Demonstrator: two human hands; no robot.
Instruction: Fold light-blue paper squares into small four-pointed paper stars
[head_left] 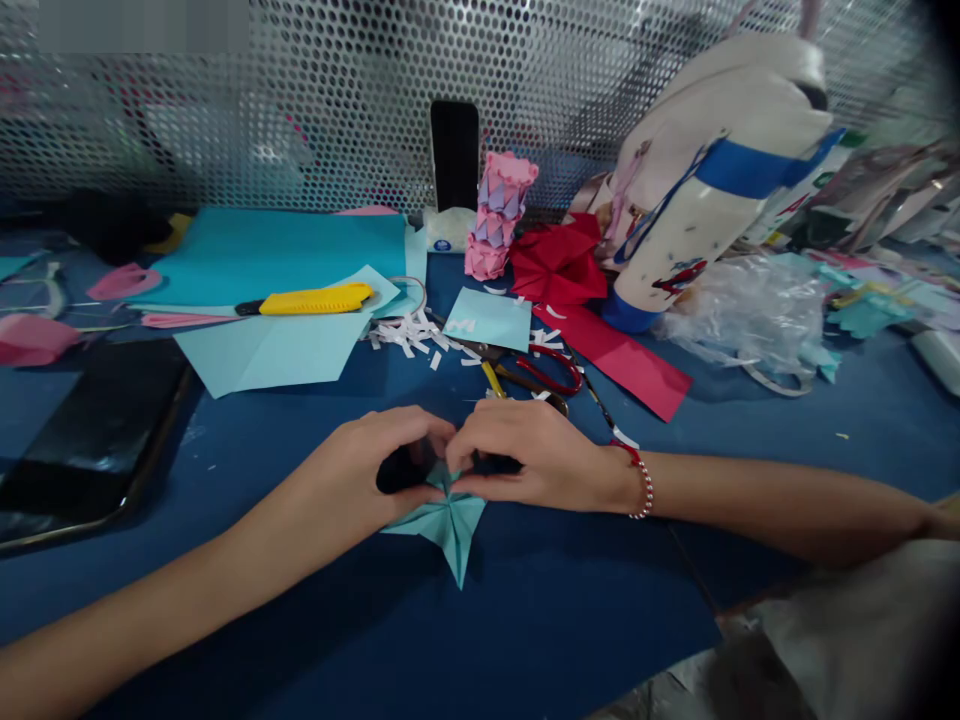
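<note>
Glossy screen: A black touchscreen device [94, 430] lies flat at far left on the dark blue surface [555, 620].
Flat papers: A teal sheet [285, 245] lies behind a creased, pale blue sheet [274, 355], with a yellow plastic cutter [319, 299] across the papers.
Left hand: The left hand [356, 460] bows its fingers into an arch, tips narrowed to a pinch on folded paper.
Clippings: Slim white paper scraps [409, 335] lie in a loose heap beyond the hands.
Paper star: A crisp, sharp-pointed aqua star [448, 525] sits between both hands, one point toward the camera.
Right hand: The right hand [547, 455], beaded bracelet [646, 490] at the wrist, pinches the star from the other side.
Red paper: A folded red flower [559, 260] rests near a smooth red strip [622, 360].
Containers: A white bottle [690, 225] with blue bands leans before a cream bag [652, 130]; beside it, a crumpled clear plastic bag [750, 315], contents too blurred to tell.
</note>
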